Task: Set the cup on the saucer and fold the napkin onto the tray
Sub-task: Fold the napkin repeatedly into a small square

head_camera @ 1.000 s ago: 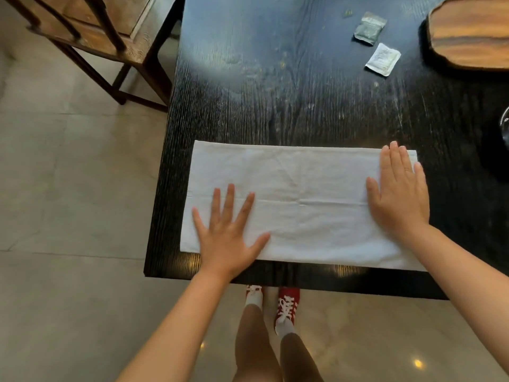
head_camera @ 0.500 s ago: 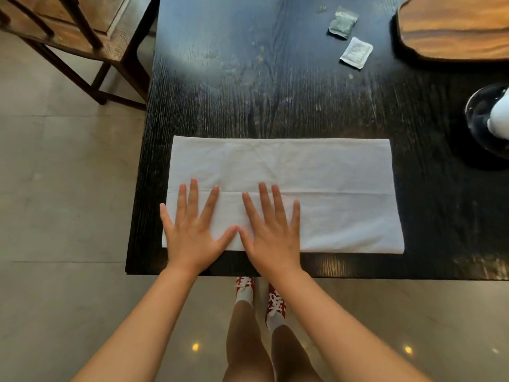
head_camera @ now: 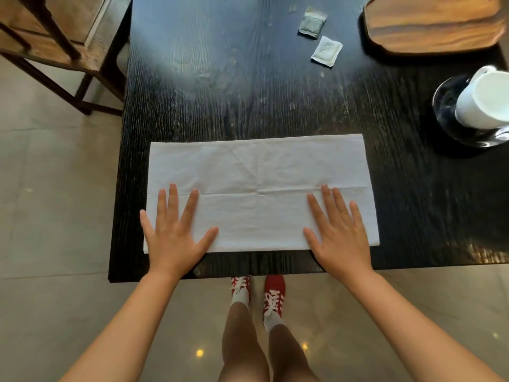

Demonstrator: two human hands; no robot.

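Both hands, left hand (head_camera: 172, 238) and right hand (head_camera: 340, 235), are lying flat with fingers spread, pressing the napkin's (head_camera: 259, 175) near edge, probably smoothing it for folding.

the napkin (head_camera: 259, 188) lies on the table (head_camera: 209, 86) by its near edge, left hand (head_camera: 172, 238) and right hand (head_camera: 340, 237) flat on its near corners. cup (head_camera: 483, 103) on saucer (head_camera: 446, 106) stands far right, tray (head_camera: 432, 23) behind, two packets (head_camera: 321, 37) left of the tray.
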